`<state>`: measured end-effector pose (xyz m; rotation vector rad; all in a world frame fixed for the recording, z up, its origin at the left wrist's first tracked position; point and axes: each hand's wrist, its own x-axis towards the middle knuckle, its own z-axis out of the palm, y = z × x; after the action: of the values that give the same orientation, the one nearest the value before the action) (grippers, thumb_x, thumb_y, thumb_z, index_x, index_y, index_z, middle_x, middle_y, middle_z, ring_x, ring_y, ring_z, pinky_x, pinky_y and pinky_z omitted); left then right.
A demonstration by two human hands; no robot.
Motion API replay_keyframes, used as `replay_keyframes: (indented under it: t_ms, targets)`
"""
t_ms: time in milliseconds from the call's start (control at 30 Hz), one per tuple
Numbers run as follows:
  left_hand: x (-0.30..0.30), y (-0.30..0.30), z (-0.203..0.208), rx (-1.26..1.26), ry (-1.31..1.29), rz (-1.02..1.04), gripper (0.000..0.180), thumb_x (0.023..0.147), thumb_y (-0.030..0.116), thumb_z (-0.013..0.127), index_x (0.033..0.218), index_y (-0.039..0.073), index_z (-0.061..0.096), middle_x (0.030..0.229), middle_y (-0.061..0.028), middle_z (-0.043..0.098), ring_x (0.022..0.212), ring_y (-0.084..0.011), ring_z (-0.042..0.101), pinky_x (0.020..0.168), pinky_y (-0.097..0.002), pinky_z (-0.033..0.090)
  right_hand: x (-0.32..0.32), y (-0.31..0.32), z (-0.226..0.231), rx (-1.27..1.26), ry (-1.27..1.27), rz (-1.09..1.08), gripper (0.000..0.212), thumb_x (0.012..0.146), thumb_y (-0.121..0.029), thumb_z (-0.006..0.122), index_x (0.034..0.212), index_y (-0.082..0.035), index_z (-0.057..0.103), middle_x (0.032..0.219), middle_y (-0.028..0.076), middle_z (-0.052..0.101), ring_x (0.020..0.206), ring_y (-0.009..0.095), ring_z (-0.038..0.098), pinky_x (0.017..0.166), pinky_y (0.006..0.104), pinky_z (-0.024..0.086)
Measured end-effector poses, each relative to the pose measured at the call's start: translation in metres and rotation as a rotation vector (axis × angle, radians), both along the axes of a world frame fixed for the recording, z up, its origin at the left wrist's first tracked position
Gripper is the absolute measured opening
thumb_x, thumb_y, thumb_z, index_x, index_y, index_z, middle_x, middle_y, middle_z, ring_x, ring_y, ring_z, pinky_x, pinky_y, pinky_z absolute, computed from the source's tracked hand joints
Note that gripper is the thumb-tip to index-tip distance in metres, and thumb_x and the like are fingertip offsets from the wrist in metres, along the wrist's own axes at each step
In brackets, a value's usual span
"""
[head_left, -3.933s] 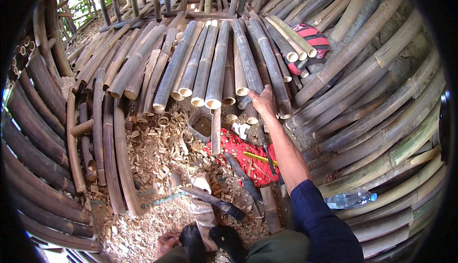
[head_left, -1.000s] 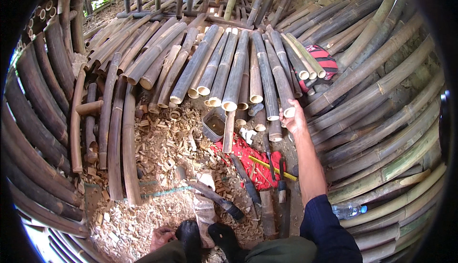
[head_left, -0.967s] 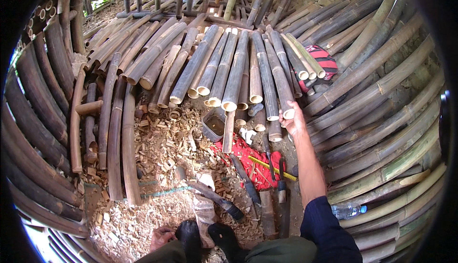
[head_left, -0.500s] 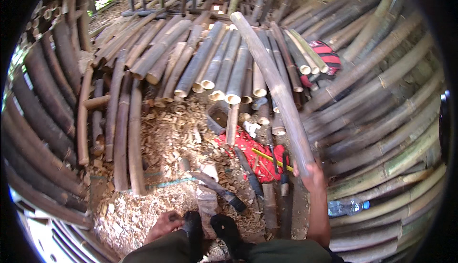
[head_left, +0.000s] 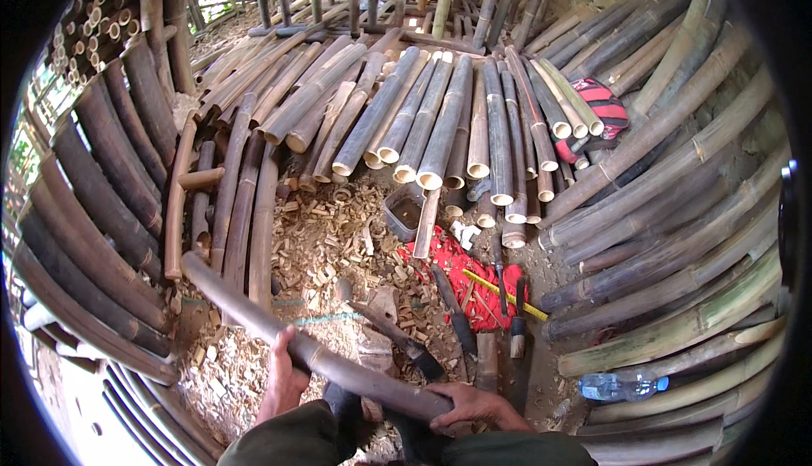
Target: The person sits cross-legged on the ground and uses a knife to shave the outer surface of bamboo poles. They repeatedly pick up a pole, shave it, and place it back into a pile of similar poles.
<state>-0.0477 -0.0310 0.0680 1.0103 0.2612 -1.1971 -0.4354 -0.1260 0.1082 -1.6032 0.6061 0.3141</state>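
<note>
A brown bamboo pole (head_left: 359,373) lies slantwise across my lap, its far end up at the left and its near end by my right thigh. My left hand (head_left: 286,373) is wrapped round its middle. Near the lower right end, my right hand (head_left: 474,405) grips the pole from above. Just beyond it, on the wood chips (head_left: 313,276), is a dark tool with a black-wrapped handle (head_left: 425,363). To its right, another black-handled tool (head_left: 457,318) lies beside a red cloth (head_left: 448,267), which carries a yellow measuring stick (head_left: 507,293).
Cut bamboo tubes (head_left: 444,132) are piled ahead. Long poles (head_left: 660,204) line the right side, and more poles (head_left: 101,187) lean at the left. A water bottle (head_left: 622,386) lies at the right. A dark plastic container (head_left: 397,221) and a red-black bag (head_left: 600,104) are farther off.
The pole was upright at the right, held by my right hand alone. It has swung down to the left across my lap, and my left hand has taken hold of it too.
</note>
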Motion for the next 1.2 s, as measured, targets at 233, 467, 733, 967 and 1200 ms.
replay_keyframes:
  t_ms: [233,467,733,967,1200]
  targets:
    - [-0.019,-0.050,0.074,-0.238,-0.378,-0.259,0.084,0.086,0.038,0.082,0.149,-0.002,0.044,0.138,-0.0199,0.058,0.128,-0.0326,0.058,0.110,-0.0523,0.048,0.026,0.028,0.003,-0.047,-0.124,-0.358,0.093,0.077,-0.039,0.092,0.148,0.003,0.049,0.138,0.019,0.063,0.123,0.028,0.064,0.108,0.0401,0.049]
    - [-0.026,-0.074,0.118,-0.412,-0.726,-0.915,0.077,0.092,0.021,0.079,0.157,-0.003,0.045,0.144,-0.0199,0.062,0.135,-0.0294,0.058,0.111,-0.0437,0.051,0.040,-0.077,0.056,-0.098,-0.337,-0.857,0.070,0.077,-0.025,0.087,0.135,0.000,0.057,0.108,0.006,0.067,0.092,0.018,0.066,0.085,0.0356,0.057]
    - [-0.034,0.010,0.015,-0.135,-0.312,-1.191,0.062,0.095,0.022,0.080,0.146,-0.004,0.057,0.121,-0.0130,0.073,0.115,-0.0197,0.068,0.103,-0.0339,0.054,0.010,-0.323,0.070,-0.569,-0.189,-1.287,0.086,0.075,-0.021,0.085,0.143,0.015,0.049,0.114,0.021,0.070,0.094,0.028,0.070,0.079,0.0368,0.059]
    - [-0.025,0.028,-0.008,-0.032,-0.320,-1.029,0.055,0.095,0.020,0.080,0.140,-0.004,0.062,0.119,-0.0119,0.073,0.111,-0.0184,0.069,0.099,-0.0340,0.055,0.095,-0.400,0.093,-1.530,0.216,-1.039,0.074,0.093,-0.048,0.071,0.145,0.002,0.054,0.138,0.031,0.063,0.127,0.047,0.062,0.109,0.0554,0.048]
    - [-0.027,0.023,0.002,0.009,-0.410,-0.997,0.048,0.095,0.020,0.080,0.134,-0.004,0.067,0.119,-0.0113,0.074,0.108,-0.0172,0.069,0.095,-0.0331,0.056,0.209,-0.367,0.050,-1.070,0.398,-0.817,0.093,0.089,-0.064,0.073,0.144,0.006,0.046,0.131,0.033,0.067,0.121,0.047,0.068,0.103,0.0569,0.053]
